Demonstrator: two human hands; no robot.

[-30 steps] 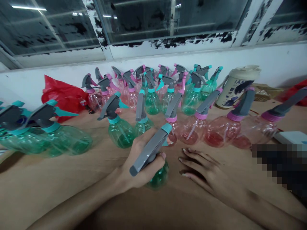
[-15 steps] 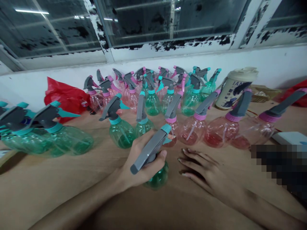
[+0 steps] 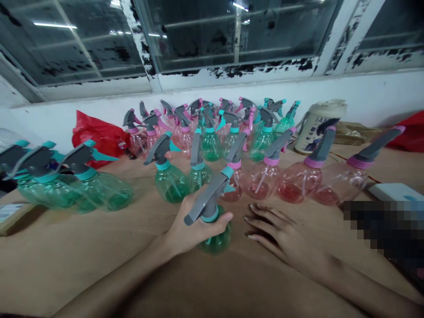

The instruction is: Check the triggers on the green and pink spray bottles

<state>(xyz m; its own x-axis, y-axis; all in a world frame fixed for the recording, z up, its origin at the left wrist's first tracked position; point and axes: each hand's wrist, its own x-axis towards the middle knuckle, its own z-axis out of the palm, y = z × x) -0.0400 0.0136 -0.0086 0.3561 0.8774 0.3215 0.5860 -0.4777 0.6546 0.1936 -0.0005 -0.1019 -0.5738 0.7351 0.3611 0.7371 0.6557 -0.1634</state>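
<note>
My left hand is wrapped round a green spray bottle with a grey trigger head and teal collar, which stands upright on the table in front of me. Its fingers behind the bottle are mostly hidden. To the right, my right hand rests palm down on the tabletop with its fingers stretched out, holding nothing. Just beyond the hands stands a row of spray bottles: a green one, another green one, and several pink ones, among them a pink bottle.
Several green bottles stand at the left beside a flat box. More bottles crowd the back by the wall, between a red bag and a cream tumbler. A white box lies at the right.
My left thumb has slid off the trigger head's neck and lies lower, so the teal collar now shows. The view has tilted slightly up; my right hand stays put.
</note>
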